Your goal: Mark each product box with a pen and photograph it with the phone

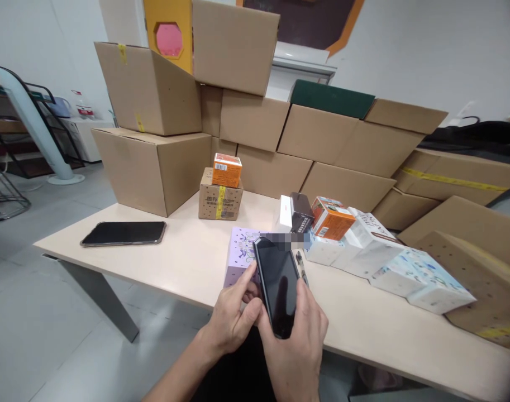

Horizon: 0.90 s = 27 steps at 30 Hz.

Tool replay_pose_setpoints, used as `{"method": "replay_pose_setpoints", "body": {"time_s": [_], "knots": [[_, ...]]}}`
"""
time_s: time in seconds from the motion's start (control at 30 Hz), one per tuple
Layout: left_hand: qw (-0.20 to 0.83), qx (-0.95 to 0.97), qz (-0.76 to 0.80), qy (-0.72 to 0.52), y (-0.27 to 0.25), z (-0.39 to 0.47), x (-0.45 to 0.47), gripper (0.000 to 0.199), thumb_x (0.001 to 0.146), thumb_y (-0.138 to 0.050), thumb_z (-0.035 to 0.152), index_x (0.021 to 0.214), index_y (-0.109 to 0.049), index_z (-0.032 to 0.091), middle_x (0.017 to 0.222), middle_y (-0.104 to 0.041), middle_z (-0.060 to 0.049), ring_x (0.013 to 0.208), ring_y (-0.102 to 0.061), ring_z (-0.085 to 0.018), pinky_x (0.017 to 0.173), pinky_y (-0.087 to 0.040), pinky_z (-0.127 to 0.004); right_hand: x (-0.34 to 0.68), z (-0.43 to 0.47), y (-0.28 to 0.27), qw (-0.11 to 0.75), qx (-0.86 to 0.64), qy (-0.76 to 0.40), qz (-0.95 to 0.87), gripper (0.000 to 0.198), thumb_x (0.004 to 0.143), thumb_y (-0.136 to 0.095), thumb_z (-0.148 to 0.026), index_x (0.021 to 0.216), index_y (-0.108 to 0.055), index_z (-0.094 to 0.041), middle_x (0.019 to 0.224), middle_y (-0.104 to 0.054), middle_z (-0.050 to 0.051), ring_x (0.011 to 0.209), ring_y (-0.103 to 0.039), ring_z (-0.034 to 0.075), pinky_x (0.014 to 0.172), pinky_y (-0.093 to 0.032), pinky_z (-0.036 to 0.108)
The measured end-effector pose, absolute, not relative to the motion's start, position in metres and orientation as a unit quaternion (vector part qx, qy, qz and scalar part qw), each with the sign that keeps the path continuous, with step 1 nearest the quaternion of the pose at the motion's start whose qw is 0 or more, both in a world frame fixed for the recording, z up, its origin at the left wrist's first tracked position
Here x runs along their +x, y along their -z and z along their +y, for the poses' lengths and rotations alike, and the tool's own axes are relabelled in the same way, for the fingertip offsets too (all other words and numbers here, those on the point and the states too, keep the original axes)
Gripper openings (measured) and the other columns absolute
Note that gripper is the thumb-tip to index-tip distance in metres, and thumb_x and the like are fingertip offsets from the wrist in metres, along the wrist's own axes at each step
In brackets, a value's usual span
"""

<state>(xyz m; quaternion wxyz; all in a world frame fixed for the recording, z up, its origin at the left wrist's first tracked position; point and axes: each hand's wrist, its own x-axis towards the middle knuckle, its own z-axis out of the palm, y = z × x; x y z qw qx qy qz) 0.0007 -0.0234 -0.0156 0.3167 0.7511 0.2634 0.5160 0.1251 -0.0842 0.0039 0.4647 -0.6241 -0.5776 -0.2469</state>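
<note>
A black smartphone (277,287) with a dark screen is held up over the table's front edge, tilted. My right hand (294,340) grips it from below, with its fingers along the right side and thumb at the lower left. Along the left edge, my left hand (237,315) closes on the phone with its fingers and thumb. Behind the phone stands a purple patterned box (239,254), partly covered by phone and hand. A pen (301,265) lies just right of the phone.
Another smartphone (124,233) lies on the table (187,262) at left. A small carton (220,201) carries an orange box (227,170). At right sit a second orange box (332,218), a dark box (301,212) and several white packs (367,245). Cardboard boxes (255,120) are stacked behind.
</note>
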Motion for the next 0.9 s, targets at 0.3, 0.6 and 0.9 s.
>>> {"method": "replay_pose_setpoints", "body": {"time_s": [0.3, 0.6, 0.9], "knots": [[0.299, 0.754, 0.256, -0.525, 0.014, -0.023, 0.001, 0.06, 0.099, -0.042, 0.03, 0.155, -0.023, 0.025, 0.086, -0.061, -0.001, 0.071, -0.059, -0.012, 0.068, -0.052, -0.024, 0.125, -0.084, -0.002, 0.466, -0.626, 0.239, -0.578, 0.076, 0.086, -0.066, -0.043, 0.148, -0.038, -0.009, 0.129, -0.057, 0.025, 0.117, -0.055, 0.036, 0.092, -0.049, 0.056], [0.284, 0.766, 0.255, -0.517, 0.016, -0.024, 0.001, 0.061, 0.099, -0.041, 0.032, 0.156, -0.021, 0.022, 0.085, -0.063, -0.002, 0.071, -0.06, -0.014, 0.069, -0.053, -0.027, 0.128, -0.085, -0.003, 0.49, -0.615, 0.229, -0.574, 0.079, 0.085, -0.068, -0.041, 0.15, -0.035, -0.01, 0.131, -0.056, 0.025, 0.116, -0.055, 0.035, 0.091, -0.049, 0.054], [0.243, 0.778, 0.24, -0.527, 0.011, -0.025, -0.002, 0.06, 0.098, -0.041, 0.028, 0.155, -0.023, 0.022, 0.084, -0.064, -0.002, 0.067, -0.059, -0.013, 0.066, -0.053, -0.025, 0.187, -0.103, -0.012, 0.469, -0.73, 0.227, -0.442, 0.084, 0.081, -0.065, -0.057, 0.149, -0.041, -0.012, 0.131, -0.059, 0.024, 0.117, -0.055, 0.041, 0.095, -0.046, 0.058]]}}
